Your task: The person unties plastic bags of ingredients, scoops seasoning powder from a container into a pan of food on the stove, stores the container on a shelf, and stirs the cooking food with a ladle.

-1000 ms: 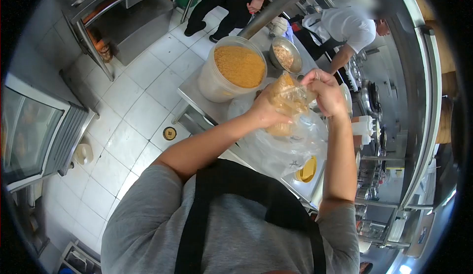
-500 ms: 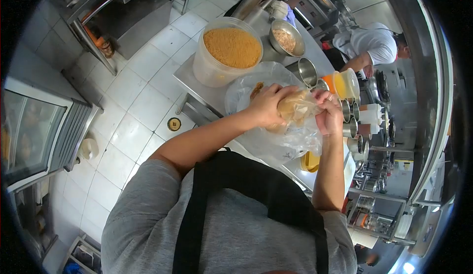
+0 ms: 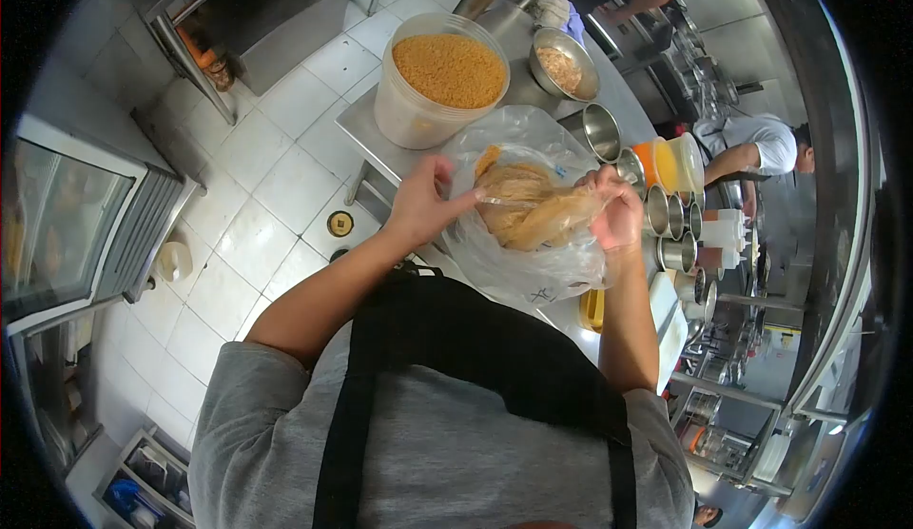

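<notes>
A clear plastic bag [image 3: 566,207] with soft tan contents lies on a larger, crumpled clear plastic sheet or bag [image 3: 514,134]. My right hand [image 3: 616,210] is closed on its gathered right end. At the left side my left hand [image 3: 423,205] has its thumb and fingers apart, the thumb tip against the bag's plastic. Orange-brown crumbs [image 3: 488,158] lie at the upper left edge of the tan contents. I cannot tell exactly what the tan food is. Just beyond stands a tall translucent tub [image 3: 404,115] full of orange-brown crumbs [image 3: 449,72].
A metal bowl [image 3: 565,65] of pale shredded food stands behind. Several steel cups [image 3: 656,210] and tubs of orange and yellow contents [image 3: 677,162] line the right. A yellow container [image 3: 592,311] sits near my right forearm. A co-worker in white [image 3: 756,144] stands beyond.
My left hand has come off the tan bundle and moved left, its fingers spreading. The bag now lies wider and flatter. My right hand still grips its end.
</notes>
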`<state>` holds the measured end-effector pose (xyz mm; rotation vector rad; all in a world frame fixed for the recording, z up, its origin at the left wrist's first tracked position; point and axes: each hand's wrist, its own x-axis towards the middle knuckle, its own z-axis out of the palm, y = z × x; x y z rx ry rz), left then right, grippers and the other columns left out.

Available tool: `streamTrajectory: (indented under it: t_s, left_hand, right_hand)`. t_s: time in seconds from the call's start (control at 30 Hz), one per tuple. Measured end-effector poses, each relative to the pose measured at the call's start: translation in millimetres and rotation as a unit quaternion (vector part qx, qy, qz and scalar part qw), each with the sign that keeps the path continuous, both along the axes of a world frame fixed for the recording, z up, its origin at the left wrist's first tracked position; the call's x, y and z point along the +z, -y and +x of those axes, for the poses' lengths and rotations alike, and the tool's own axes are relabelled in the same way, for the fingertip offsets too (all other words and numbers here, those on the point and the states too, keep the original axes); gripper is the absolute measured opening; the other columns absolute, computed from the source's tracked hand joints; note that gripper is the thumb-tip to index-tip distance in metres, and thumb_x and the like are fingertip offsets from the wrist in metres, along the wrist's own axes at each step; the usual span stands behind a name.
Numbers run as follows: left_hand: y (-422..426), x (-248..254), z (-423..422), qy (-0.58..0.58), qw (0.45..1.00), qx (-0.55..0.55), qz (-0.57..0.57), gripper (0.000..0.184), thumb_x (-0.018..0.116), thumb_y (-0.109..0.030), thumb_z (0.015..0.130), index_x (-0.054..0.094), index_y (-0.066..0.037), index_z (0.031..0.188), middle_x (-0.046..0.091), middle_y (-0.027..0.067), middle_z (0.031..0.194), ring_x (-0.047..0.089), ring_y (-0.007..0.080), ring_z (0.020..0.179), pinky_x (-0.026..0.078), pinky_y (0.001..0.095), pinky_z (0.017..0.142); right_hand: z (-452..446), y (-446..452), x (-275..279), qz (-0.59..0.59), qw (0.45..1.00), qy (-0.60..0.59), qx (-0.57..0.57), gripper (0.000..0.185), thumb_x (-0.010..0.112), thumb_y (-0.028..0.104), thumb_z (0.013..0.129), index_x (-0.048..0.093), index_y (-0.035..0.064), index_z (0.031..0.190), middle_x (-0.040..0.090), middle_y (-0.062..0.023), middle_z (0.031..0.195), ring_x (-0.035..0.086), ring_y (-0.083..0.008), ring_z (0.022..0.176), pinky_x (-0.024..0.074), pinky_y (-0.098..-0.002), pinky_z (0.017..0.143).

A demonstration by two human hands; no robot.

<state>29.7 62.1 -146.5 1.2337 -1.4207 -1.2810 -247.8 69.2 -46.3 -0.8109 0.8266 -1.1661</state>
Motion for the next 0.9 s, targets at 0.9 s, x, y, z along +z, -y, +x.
streamTrajectory:
  t_s: [0.9]
  left_hand:
    - [6.8, 16.8, -64.4, -0.471, 0.795, 0.062, 0.376, 0.050, 0.044, -0.020, 0.095, 0.025, -0.005, 0.138, 0.042, 0.0144, 0.131, 0.044, 0.0264, 0.119, 0.038, 0.0431, 0.099]
  right_hand:
    - [30.4, 66.6, -48.6, 0.108, 0.927, -0.357, 0.041, 0.050, 0.059, 0.020, 0.088, 0.040, -0.0046, 0.126, 0.057, -0.0089, 0.107, 0.053, -0.0134, 0.099, 0.0425, -0.0271, 0.084]
